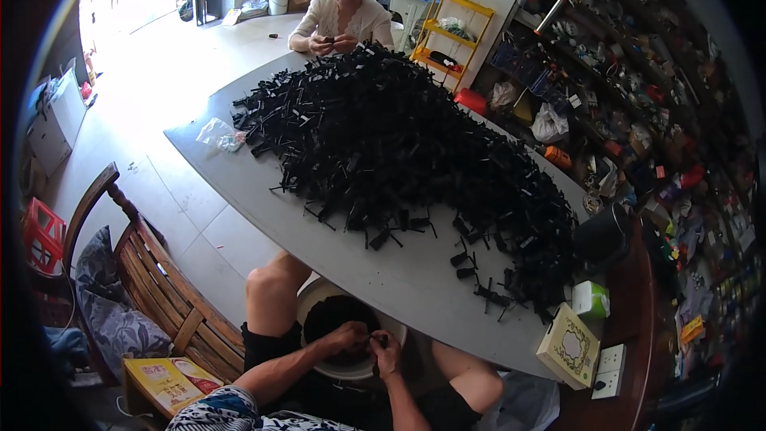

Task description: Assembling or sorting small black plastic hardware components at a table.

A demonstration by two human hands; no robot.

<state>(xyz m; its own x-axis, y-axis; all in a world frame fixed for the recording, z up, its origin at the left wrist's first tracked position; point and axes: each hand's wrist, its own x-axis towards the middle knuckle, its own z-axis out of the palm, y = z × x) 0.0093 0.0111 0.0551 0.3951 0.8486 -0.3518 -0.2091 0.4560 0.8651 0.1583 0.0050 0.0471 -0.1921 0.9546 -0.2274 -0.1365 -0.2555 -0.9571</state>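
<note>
My left hand (348,338) and my right hand (388,356) meet above a light-coloured basin (396,327) between my knees. Closed fingers of the right hand grip a small black plastic part (382,341). The left hand's fingers are pinched together right beside it; what they hold is too small to make out. Dark pieces (339,316) fill much of the basin below. On the grey table (335,254) in front lies a large heap of black plastic parts (399,128) with thin prongs. Several strays (465,263) lie along its near edge.
Across the table a person (343,16) handles a small dark piece. A plastic bag (223,136) lies at the table's left. A patterned box (569,346), a power strip (610,371) and a black bin (601,235) stand right. A wooden bench (171,279) is at my left; crowded shelves (622,80) line the right.
</note>
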